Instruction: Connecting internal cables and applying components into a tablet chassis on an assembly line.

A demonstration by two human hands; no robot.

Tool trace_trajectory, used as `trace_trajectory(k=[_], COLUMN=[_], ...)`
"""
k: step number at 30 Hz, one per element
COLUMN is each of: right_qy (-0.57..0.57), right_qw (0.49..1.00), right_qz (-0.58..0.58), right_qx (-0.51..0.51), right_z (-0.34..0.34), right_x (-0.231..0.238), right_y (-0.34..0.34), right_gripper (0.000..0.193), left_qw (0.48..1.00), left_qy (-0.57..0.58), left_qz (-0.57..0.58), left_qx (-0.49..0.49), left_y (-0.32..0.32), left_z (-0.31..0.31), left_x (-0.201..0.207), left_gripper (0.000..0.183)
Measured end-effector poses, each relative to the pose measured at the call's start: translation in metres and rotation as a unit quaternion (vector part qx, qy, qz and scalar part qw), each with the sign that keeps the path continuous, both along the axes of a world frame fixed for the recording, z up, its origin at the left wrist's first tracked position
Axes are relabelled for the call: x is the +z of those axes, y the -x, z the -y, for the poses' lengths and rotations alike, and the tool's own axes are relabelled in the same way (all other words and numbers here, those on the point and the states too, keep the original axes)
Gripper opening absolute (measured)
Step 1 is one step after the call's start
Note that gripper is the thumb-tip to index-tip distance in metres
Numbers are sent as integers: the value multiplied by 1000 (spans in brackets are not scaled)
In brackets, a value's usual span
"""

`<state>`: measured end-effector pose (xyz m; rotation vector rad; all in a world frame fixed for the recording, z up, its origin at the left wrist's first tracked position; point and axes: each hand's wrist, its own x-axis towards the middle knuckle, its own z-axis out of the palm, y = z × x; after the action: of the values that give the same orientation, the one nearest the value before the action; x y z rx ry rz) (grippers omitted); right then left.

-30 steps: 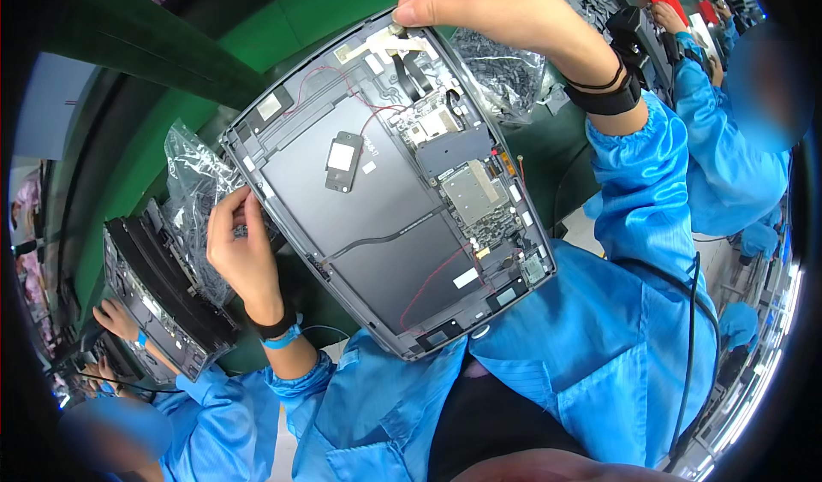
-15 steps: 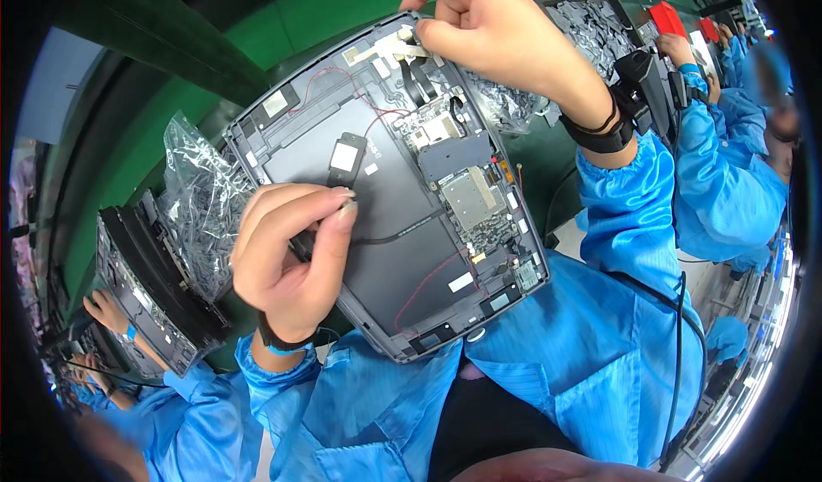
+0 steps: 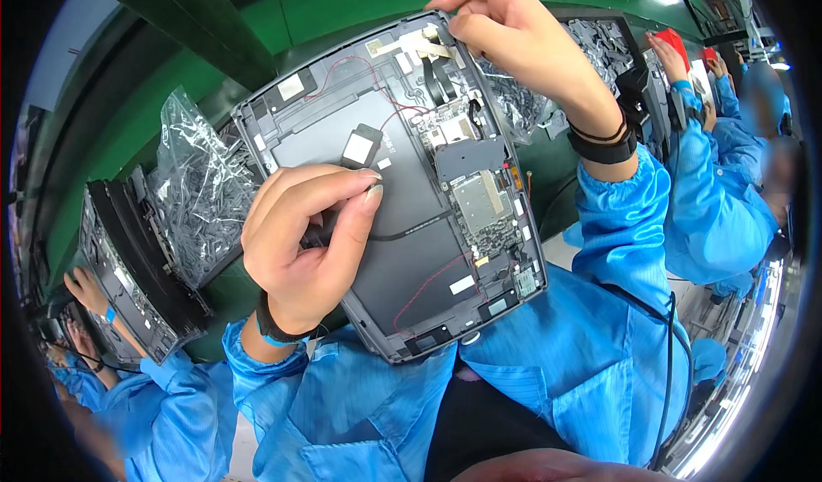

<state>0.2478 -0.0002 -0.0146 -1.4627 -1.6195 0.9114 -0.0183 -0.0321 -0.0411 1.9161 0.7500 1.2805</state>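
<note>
Pinches the open tablet housing point(image 3: 409, 198) with the right hand point(image 3: 514, 38), poises the left hand point(image 3: 300, 238) near the black module point(image 3: 361, 146), fingertips drawn together, can't tell whether on anything.

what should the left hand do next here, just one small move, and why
Probably pinch the lower end of the small black module gently: the left hand's thumb and fingertips are right by it, though whether they already grip it is unclear. Go gently, as a thin red wire runs to it; the right hand holds the open device by its upper corner.
</note>
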Motion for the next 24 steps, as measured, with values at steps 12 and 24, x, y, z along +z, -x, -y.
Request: trace_trajectory(k=[12,24], right_qy=[7,-95], right_qw=[1000,985], right_qz=[16,-123], right_qx=[-19,80], right_z=[2,52], right_x=[2,50], right_y=[1,58], right_gripper=[25,15], left_qw=[1000,962], left_qy=[-3,251], left_qz=[-14,51], left_qx=[3,-99], left_y=[4,10], left_z=[0,-7], left_x=[3,59], left_gripper=[22,43])
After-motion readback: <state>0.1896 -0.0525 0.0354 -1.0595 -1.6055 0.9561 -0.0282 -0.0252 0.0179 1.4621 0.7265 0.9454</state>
